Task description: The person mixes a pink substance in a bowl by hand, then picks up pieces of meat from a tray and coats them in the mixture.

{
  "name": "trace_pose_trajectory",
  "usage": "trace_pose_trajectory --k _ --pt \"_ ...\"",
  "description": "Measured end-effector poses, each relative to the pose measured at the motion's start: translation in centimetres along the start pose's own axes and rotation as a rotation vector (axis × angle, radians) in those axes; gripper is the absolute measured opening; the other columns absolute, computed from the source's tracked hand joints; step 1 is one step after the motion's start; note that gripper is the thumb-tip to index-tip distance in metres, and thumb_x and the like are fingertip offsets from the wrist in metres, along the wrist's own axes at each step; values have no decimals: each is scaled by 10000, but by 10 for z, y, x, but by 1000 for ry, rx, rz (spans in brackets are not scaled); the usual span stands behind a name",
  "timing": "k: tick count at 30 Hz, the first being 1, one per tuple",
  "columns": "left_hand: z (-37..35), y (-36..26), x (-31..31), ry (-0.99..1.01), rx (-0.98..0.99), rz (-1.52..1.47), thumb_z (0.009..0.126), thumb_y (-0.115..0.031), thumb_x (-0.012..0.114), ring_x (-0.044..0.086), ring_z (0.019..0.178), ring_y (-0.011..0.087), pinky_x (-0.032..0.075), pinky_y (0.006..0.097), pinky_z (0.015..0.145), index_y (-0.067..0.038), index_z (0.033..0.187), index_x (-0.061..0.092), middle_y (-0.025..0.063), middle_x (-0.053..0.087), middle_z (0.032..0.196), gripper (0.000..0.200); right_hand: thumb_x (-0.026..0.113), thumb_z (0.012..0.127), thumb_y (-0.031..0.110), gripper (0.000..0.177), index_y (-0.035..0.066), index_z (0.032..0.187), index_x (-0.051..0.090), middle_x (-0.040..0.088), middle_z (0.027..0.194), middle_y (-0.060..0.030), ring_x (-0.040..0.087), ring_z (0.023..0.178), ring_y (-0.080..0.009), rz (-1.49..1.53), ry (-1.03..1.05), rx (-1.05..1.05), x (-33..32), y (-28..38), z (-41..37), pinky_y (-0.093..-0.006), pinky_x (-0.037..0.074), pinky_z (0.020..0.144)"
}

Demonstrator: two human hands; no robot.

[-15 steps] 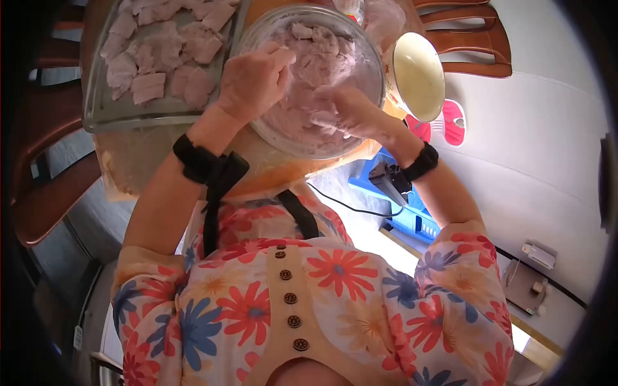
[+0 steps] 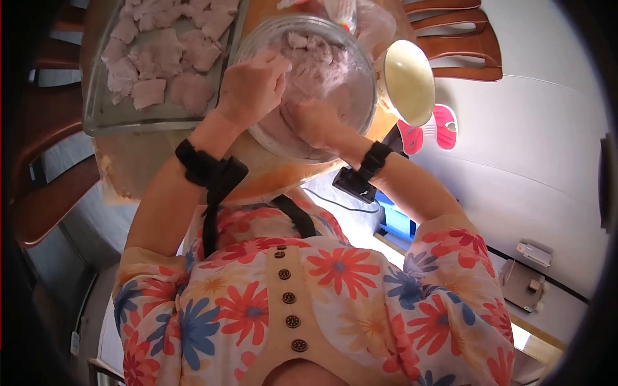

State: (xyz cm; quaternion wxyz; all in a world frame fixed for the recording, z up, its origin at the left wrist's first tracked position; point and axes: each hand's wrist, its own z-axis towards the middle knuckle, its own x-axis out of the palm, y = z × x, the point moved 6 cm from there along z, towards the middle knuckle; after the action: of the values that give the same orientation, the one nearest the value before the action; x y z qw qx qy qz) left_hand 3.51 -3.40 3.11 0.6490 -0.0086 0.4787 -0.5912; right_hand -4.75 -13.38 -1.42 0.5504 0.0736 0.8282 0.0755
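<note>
A large clear bowl [image 2: 367, 122] holds pale pink, powdery pieces that look like coated meat [image 2: 318, 71]. My left hand [image 2: 254, 90] is closed in a fist at the bowl's left rim; what it grips, if anything, is hidden. Down inside the bowl, my right hand [image 2: 315, 123] has its fingers curled in, low among the powder. Whatever those fingers hold cannot be made out. To the left lies a glass tray [image 2: 148, 124] with several flat, powder-coated meat slices [image 2: 158, 55] spread over it.
A cream enamel basin [image 2: 409, 83] tilts against the bowl's right side. Plastic bags [image 2: 376, 26] sit behind it. Wooden chairs [image 2: 457, 42] [image 2: 58, 186] flank the table [image 2: 129, 161]. Beyond the table's right edge is a pink-and-white object [image 2: 444, 127], and a blue crate [image 2: 396, 219] below.
My right hand has moved left and its fingers have curled in. The bowl and basin appear slightly lower and further left. My left hand stays at the rim, still closed.
</note>
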Motion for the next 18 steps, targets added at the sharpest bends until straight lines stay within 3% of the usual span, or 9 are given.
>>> trace_pose_trajectory --k 2,5,9,12,14,15,17,18 --pt "1 0 -1 24 -16 -11 746 -89 590 599 656 283 488 360 578 -102 821 619 54 586 771 80 448 902 305 307 34 885 592 634 838 -198 609 810 -384 123 14 32 -5 -1 -1 -458 471 693" --pt "2 0 -3 30 -9 -30 747 -91 590 600 660 287 491 365 579 -98 796 608 61 586 776 52 525 865 339 314 35 922 578 632 869 -187 608 857 -364 60 99 7 -32 12 -12 -457 468 710" --pt "3 4 2 92 -51 -40 754 -63 570 588 706 315 486 388 604 -89 835 608 87 586 816 93 588 827 340 317 31 898 580 632 854 -174 608 864 -356 -55 -1 27 -24 14 -15 -447 474 702" --pt "1 3 2 109 -39 4 753 -64 571 589 707 313 487 387 603 -88 839 615 83 589 808 99 599 826 319 319 15 920 585 635 840 -179 619 815 -349 -35 52 72 -15 2 -8 -417 485 690" --pt "1 3 3 60 -27 27 755 -101 586 602 662 299 494 380 584 -104 768 593 58 588 782 15 585 834 273 280 9 925 609 642 823 -177 631 758 -322 292 -72 -74 -23 -13 -12 -386 496 684" --pt "1 2 5 66 -30 23 755 -101 586 602 662 299 494 380 584 -104 768 593 58 588 782 15 585 834 273 280 9 925 609 642 823 -177 631 758 -322 296 -67 -69 -29 -16 -16 -386 496 684" --pt "1 3 4 52 -29 24 755 -99 585 604 665 297 495 378 586 -106 776 599 53 589 784 26 594 805 227 238 -3 841 640 649 811 -192 626 753 -347 887 50 218 -29 -33 -21 -377 492 664" --pt "1 3 4 56 -26 25 755 -99 585 604 665 297 495 378 586 -106 776 599 53 589 784 26 594 805 227 238 -3 841 640 649 811 -192 626 753 -347 892 48 218 -25 -41 -20 -377 492 664"
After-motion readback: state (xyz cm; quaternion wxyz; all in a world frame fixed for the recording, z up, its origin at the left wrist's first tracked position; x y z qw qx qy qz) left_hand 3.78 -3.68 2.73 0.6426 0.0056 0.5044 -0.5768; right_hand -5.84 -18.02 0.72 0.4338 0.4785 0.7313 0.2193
